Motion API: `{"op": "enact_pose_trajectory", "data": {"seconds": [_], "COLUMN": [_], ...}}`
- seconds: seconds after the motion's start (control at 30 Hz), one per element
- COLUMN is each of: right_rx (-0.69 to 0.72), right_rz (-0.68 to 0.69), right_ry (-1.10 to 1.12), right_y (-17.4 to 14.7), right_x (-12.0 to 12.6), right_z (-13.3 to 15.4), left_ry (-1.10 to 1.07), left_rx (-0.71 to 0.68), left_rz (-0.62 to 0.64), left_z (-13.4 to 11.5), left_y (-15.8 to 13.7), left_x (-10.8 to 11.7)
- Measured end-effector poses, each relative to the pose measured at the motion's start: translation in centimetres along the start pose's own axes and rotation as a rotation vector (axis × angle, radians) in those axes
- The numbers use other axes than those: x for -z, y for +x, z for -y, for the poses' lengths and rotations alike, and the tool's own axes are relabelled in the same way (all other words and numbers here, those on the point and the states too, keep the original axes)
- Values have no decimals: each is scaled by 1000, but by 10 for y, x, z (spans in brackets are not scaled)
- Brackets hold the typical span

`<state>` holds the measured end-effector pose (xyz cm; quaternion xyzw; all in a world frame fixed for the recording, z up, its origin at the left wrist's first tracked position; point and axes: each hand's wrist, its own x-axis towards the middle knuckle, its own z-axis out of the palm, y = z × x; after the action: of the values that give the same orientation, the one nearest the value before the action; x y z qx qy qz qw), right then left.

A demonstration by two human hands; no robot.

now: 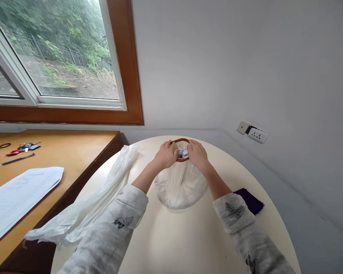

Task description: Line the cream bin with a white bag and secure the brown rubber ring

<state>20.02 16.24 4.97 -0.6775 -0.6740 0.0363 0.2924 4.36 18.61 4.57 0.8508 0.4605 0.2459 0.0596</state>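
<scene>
A brown ring (183, 160) sits around the mouth of a whitish, see-through plastic bag (180, 190). The bag spreads below the ring in a wide round skirt over the table. Crumpled printed paper (183, 153) shows inside the opening. My left hand (167, 154) is closed on the ring's left side, and my right hand (198, 153) grips its right side. What stands under the bag is hidden. Left of my arms, a long white plastic bag (111, 186) lies loosely, hanging over the table's edge. A dark purple folded cloth (250, 201) rests beside my right sleeve.
The round cream table (171, 236) stands against the wall. On the left, a wooden desk (82, 152) carries papers (23, 194), a bunch of keys (27, 147), a pen (17, 161) and a dark band (4, 145). A wall socket (257, 134) is at right.
</scene>
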Motion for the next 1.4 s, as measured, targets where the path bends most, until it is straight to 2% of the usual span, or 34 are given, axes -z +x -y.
{"op": "enact_pose_trajectory", "data": {"seconds": [0.17, 0.3, 0.37, 0.47, 0.6, 0.73, 0.8, 0.9, 1.0, 1.17, 1.4], "right_rx": [-32, -69, -102, -154, -183, -163, -137, -82, -20, -11, -18], "right_rz": [-39, -80, -129, -237, -338, -329, -315, -308, -290, -226, -169], "right_ry": [82, 161, 210, 284, 362, 407, 433, 448, 427, 412, 399], "right_y": [3, 10, 8, -9, -55, -102, -119, -132, -135, -134, -134], "right_x": [-5, -7, -7, -9, -17, -32, -40, -48, -53, -59, -60], "right_z": [-4, -9, -13, -25, -49, -67, -69, -68, -67, -69, -67], "left_ry": [53, 65, 53, 1, -78, -120, -88, -21, 12, 38, 132], "left_rx": [66, 188, 232, 219, 102, -255, -347, -351, -295, -250, -165], "left_rz": [-18, -99, -145, -186, -223, -136, -110, -127, -166, -182, -180], "left_z": [-15, -30, -36, -36, -23, -6, -3, -2, 1, 13, 51], "left_y": [-7, -13, -15, -20, -35, -48, -49, -43, -31, -11, 9], "left_x": [3, -2, -4, -4, 5, 17, 19, 17, 10, -1, 3]}}
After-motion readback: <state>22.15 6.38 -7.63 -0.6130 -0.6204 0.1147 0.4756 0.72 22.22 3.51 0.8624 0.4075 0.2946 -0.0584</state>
